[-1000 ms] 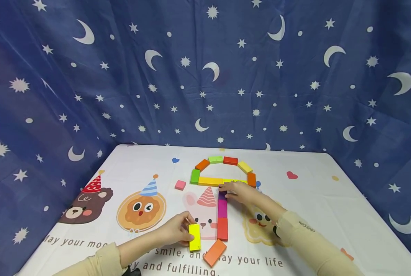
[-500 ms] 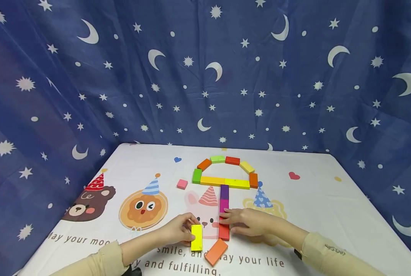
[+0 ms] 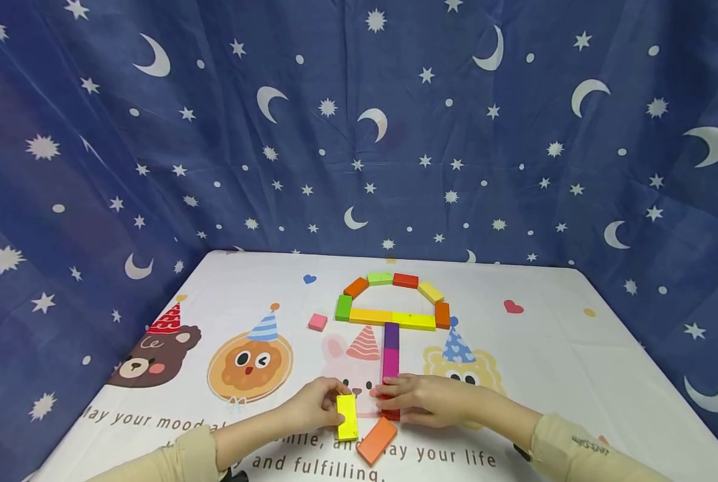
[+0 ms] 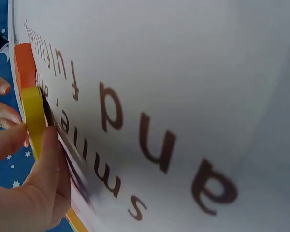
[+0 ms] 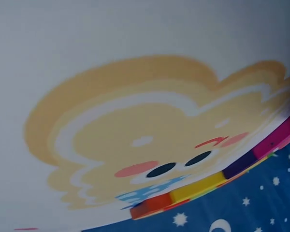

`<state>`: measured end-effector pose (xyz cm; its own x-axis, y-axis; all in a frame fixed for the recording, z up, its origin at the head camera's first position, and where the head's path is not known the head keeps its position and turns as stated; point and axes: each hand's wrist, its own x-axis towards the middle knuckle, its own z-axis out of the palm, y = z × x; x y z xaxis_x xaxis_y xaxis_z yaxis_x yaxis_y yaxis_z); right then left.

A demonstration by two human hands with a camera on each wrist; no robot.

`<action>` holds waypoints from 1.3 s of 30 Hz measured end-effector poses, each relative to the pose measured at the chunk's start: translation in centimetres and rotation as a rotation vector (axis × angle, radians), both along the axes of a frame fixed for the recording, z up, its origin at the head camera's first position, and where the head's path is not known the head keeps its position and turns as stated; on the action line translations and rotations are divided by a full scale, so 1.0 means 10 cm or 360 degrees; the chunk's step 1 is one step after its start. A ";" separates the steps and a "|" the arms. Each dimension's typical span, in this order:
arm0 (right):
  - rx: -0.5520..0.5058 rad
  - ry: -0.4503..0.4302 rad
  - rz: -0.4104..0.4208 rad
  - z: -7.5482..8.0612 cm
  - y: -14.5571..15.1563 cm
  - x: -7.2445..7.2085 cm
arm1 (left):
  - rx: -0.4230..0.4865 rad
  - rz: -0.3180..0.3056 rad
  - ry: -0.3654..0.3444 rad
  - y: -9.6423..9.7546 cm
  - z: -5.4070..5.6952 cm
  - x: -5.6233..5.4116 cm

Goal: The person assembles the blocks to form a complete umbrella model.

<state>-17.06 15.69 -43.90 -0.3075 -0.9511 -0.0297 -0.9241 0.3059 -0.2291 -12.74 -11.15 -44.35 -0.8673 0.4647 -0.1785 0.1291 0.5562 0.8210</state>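
In the head view my left hand (image 3: 312, 404) pinches a yellow block (image 3: 347, 418) between thumb and fingers, just left of an orange block (image 3: 377, 441) lying slanted. The left wrist view shows the yellow block (image 4: 35, 118) in the fingertips, close to the orange block (image 4: 25, 63). My right hand (image 3: 433, 400) lies across the lower part of a block column, its fingers extended over a red block (image 3: 391, 415) that is mostly covered. Above it in that column are a magenta block (image 3: 390, 363) and a purple block (image 3: 391, 335).
A half-ring of coloured blocks, including a red block (image 3: 405, 280) and a green block (image 3: 343, 308), stands over two long yellow blocks (image 3: 413, 321) at the column's top. A small pink block (image 3: 318, 322) lies left. The white tablecloth (image 3: 545, 348) has printed cartoons; a blue curtain (image 3: 310, 201) hangs behind.
My right hand has come down the column from its top to the red block, uncovering the purple and magenta blocks. The left hand has shifted slightly right with the yellow block.
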 end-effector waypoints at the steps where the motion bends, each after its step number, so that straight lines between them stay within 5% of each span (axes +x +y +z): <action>1: -0.0004 0.0004 0.0033 0.00 -0.01 0.01 | -0.0024 -0.0019 0.0031 0.00 0.01 0.00; 7: -0.0040 0.0066 0.0197 0.00 0.00 0.09 | -0.0137 -0.0113 0.0124 -0.01 0.05 0.00; 16: -0.0032 0.0334 0.0379 -0.03 0.06 0.15 | -0.0419 -0.0224 0.0305 0.01 0.08 0.04; 39: 0.0048 0.0075 0.0232 -0.02 0.05 0.17 | -0.0505 -0.0269 0.0400 0.02 0.08 0.10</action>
